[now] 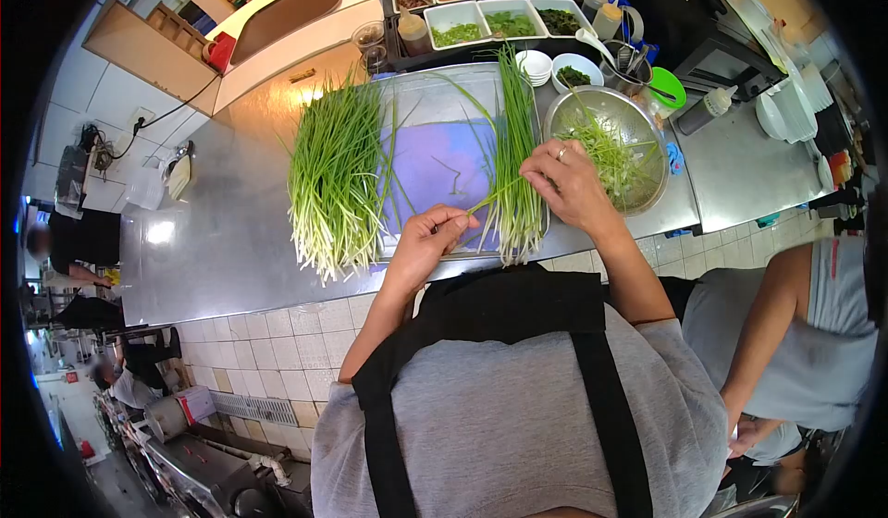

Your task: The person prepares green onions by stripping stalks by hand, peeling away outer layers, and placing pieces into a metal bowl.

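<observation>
Above the near edge of a metal tray, my left hand is closed in a pinch on the pale end of a thin green onion. My right hand, wearing a ring, has its fingers curled together along the same stalk; its fingertips are partly hidden. Beneath and between the hands lies a narrow bunch of green onions, white ends toward me. A larger bunch of green onions rests on the tray's left side. To the right, a metal colander holds loose green trimmings.
White containers of chopped ingredients line the back. Small bowls, a container of utensils and a green-rimmed cup stand behind the colander. A co-worker stands close on my right. Stray stalks lie on the tray's bluish middle.
</observation>
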A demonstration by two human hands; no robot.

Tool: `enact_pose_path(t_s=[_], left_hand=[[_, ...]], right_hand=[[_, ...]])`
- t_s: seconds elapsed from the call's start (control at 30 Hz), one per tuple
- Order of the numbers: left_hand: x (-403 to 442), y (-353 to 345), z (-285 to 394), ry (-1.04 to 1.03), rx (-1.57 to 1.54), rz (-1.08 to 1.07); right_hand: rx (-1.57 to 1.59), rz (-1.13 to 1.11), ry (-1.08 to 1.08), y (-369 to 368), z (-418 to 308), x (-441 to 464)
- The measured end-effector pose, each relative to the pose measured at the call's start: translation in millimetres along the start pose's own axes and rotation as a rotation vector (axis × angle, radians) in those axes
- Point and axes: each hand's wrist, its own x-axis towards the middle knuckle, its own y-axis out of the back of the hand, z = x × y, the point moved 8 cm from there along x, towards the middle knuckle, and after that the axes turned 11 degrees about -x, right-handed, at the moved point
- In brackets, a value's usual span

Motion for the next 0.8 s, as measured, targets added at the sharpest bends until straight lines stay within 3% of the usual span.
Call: enact_pose_path(t_s=[0.13, 0.23, 0.27, 0.37, 0.4, 0.47, 0.53, 0.6, 0.73, 0.8], left_hand=[[-4.8, 9.0, -2.1, 0.052, 0.032, 0.02], [-9.7, 30.1, 16.4, -0.095, 0.175, 0.121], [-12.4, 44.6, 26.9, -0.116, 0.216, 0.197], [-22.6, 91.1, 73.3, -0.45, 0.399, 0.451], [-28.9, 102.0, 91.9, -0.566, 0.472, 0.548], [-36.7, 115.8, 122.4, -0.576, 0.696, 0.727], [-37.3, 129.5, 137.8, -0.541, 0.926, 0.823], [-29.5, 140.9, 138.1, -0.458, 1.157, 0.83], [-35.0, 128.0, 136.5, -0.621, 1.286, 0.812], [-44.3, 111.8, 139.5, -0.705, 1.241, 0.799]], right_hand=[[-0.061, 0.024, 0.001, -1.6, 0.5, 3.2], [-0.086, 0.189, -0.176, 16.2, 30.8, 0.7], [-0.025, 0.184, -0.306, 20.0, 49.8, -2.6], [-0.046, -0.062, -0.672, 19.8, 94.3, -10.9], [-0.248, -0.227, -0.614, 12.4, 102.6, -10.4], [-0.65, -0.553, -0.473, -10.9, 125.1, -16.8], [-0.791, -0.281, -0.239, -14.9, 116.9, -7.2], [-0.767, -0.201, -0.174, -23.5, 116.8, 7.0], [-0.566, -0.489, -0.378, -81.7, 97.1, 67.1], [-0.578, -0.455, -0.344, -121.9, 93.1, 85.6]])
